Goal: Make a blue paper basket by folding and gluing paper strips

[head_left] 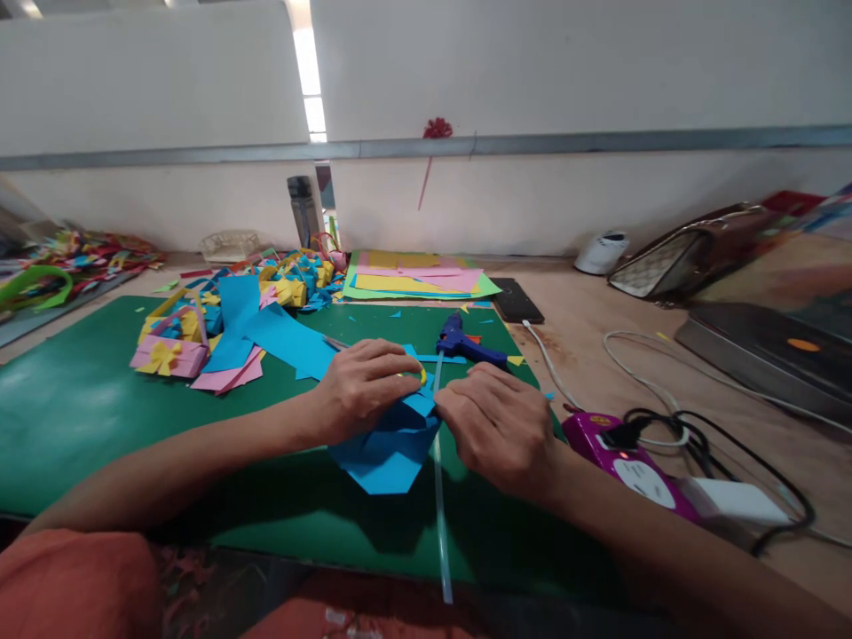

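Note:
Between my hands is a folded blue paper piece (pixel 390 457), shaped like a small open box, held just above the green mat. My left hand (pixel 363 390) is closed over its left and back side. By those fingers shows a bit of yellow handle (pixel 422 376), with a dark pointed tip behind the knuckles; they look like scissors, mostly hidden, and whether they are gripped is unclear. My right hand (pixel 499 426) is closed, pinching the paper's right edge. Beyond it lies a blue glue gun (pixel 459 339), its long clear glue stick (pixel 440 524) running toward me past the paper.
Blue sheets (pixel 286 335) and small paper baskets (pixel 169 351) lie on the green mat (pixel 80 390) at left. Stacked coloured paper (pixel 419 277) is at the back. A phone (pixel 516 300), a purple power strip (pixel 626 461) with cables, and a bag (pixel 685 248) are at right.

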Demonstrator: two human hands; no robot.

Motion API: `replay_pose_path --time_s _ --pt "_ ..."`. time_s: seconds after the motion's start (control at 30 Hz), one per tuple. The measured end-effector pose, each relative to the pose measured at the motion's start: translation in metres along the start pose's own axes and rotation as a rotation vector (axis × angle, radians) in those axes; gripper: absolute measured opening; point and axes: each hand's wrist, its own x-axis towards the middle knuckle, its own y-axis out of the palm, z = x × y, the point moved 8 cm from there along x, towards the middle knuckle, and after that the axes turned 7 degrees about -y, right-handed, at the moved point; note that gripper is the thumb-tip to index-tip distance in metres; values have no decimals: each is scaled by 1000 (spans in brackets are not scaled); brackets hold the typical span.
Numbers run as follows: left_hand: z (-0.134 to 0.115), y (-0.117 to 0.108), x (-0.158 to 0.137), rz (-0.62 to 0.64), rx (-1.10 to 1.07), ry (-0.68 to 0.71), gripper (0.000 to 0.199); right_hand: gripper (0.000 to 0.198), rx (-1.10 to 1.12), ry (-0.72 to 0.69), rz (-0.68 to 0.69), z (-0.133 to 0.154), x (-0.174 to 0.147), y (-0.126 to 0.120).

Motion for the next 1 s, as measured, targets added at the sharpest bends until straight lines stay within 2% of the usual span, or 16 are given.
replay_pose_path --time_s 0.1,0.37,0.5,0.73,1.0 --pt "-1 2 2 38 -128 -67 20 17 77 75 -11 -5 -1 2" --pt "14 5 1 129 -181 -332 22 21 242 268 88 -16 -2 12" --pt "13 5 3 133 -184 -337 23 20 328 333 114 -22 -4 17" --pt "15 6 3 148 -147 -357 22 15 571 442 48 -29 -10 22" --pt "12 -1 1 44 56 -231 28 12 833 593 20 -40 -10 25"
